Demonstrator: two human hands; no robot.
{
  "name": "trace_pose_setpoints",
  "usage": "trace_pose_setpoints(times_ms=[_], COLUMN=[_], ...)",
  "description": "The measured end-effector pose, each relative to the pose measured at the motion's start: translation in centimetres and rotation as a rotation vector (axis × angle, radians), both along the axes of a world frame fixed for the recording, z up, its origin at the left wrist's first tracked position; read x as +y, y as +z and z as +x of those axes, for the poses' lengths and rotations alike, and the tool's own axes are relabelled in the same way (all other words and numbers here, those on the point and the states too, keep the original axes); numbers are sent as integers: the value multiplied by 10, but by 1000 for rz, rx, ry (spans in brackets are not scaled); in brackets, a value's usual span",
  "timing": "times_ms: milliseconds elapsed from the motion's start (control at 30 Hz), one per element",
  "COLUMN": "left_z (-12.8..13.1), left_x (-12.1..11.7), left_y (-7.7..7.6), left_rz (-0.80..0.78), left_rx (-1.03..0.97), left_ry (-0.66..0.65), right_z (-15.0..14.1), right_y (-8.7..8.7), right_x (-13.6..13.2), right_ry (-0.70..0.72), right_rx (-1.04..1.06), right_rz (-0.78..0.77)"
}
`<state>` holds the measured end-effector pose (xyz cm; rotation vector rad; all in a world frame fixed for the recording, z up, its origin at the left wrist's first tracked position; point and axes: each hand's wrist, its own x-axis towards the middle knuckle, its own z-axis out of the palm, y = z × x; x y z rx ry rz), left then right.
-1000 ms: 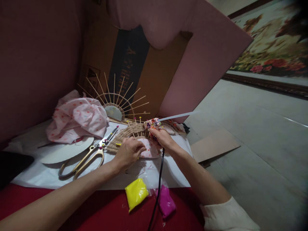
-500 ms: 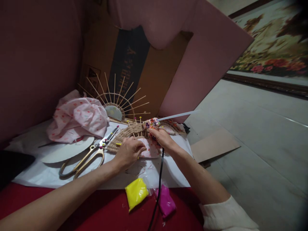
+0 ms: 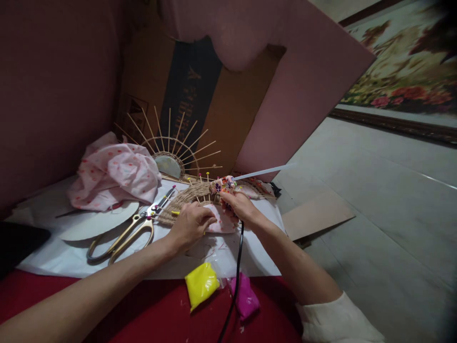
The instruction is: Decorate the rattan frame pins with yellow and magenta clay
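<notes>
My right hand [image 3: 239, 205] is wrapped round a glue gun [image 3: 224, 183] with a colourful patterned body. A translucent glue stick [image 3: 264, 171] sticks out of its back, and a black cord [image 3: 237, 271] hangs below. The nozzle is hidden behind my hands. My left hand [image 3: 191, 221] is closed in a pinch at the inner edge of a woven twine arch [image 3: 189, 195]; what the fingertips hold is hidden. Ball-headed pins and thin sticks jut from the arch. Under it lies a half-round piece of pink dotted fabric [image 3: 217, 220], beside both hands.
Gold-handled scissors [image 3: 134, 231], a white disc [image 3: 100, 224] and crumpled dotted cloth [image 3: 114, 174] lie left on white paper [image 3: 160, 264]. Behind stands a stick fan frame [image 3: 171, 155] against cardboard [image 3: 246, 90]. Yellow [image 3: 202, 285] and magenta packets [image 3: 245, 297] lie in front.
The view has shifted very slightly. Both hands stay in almost the same place, the right one still on the glue gun.
</notes>
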<state>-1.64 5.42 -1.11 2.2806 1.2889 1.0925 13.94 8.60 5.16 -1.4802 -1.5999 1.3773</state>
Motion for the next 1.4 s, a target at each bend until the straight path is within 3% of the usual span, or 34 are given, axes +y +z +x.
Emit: trace_pose_setpoints(times_ms=[1400], left_z=[1], left_x=[-1], left_y=[2], left_rz=[-18], left_rx=[20], left_ry=[14], right_z=[4], right_y=[-7], right_x=[0], right_ry=[-17], right_rx=[0], right_rz=[12])
